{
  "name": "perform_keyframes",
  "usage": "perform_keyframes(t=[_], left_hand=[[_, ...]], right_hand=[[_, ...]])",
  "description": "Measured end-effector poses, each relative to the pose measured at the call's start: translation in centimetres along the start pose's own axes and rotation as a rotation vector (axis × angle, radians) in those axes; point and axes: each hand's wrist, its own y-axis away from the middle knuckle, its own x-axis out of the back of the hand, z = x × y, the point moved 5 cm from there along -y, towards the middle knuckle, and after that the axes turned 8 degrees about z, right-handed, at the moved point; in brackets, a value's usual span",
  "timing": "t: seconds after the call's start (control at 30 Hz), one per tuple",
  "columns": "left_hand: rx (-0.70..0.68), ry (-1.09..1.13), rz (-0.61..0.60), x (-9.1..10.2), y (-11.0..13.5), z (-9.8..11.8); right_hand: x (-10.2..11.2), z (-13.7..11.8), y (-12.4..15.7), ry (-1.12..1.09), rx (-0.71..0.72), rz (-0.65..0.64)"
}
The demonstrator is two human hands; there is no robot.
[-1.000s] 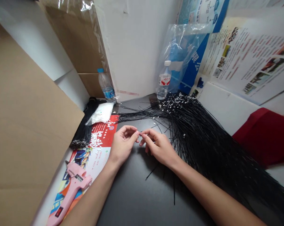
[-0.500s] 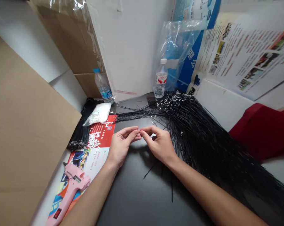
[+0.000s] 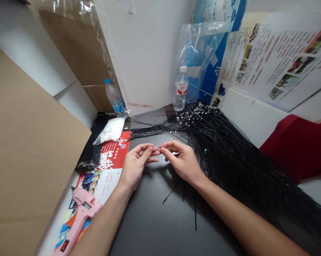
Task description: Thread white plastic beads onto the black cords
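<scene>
My left hand and my right hand meet fingertip to fingertip above the black table. Both pinch something very small between thumb and forefinger; I cannot make out what it is. A big fan of thin black cords with small white tips lies just right of my right hand. A thinner strand bundle runs left from it behind my hands. Loose white bits are scattered on a red printed sheet beside my left hand.
A pink glue gun lies at the lower left. A bag of white pieces and a black cord bundle sit left. Two water bottles stand by the wall. Cardboard rises on the left, red cloth at right.
My hands drew closer until the fingertips met, then shifted slightly. The view moved a little; the cords and tools stay put.
</scene>
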Motion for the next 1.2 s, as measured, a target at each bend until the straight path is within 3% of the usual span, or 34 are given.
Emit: perform_keyframes(t=[0.2, 0.57, 0.9, 1.2], left_hand=[[-0.050, -0.060, -0.024, 0.01, 0.09, 0.40], [0.186, 0.098, -0.060, -0.02, 0.37, -0.10], [0.186, -0.020, -0.133, -0.10, 0.71, 0.35], [0.186, -0.035, -0.132, -0.07, 0.70, 0.57]], right_hand=[[-0.15, -0.06, -0.01, -0.027, -0.029, -0.031], [-0.54, -0.59, 0.12, -0.218, -0.085, -0.205], [-0.36, -0.17, 0.20, -0.135, -0.062, -0.187], [-0.55, -0.29, 0.28, -0.177, -0.119, -0.260]])
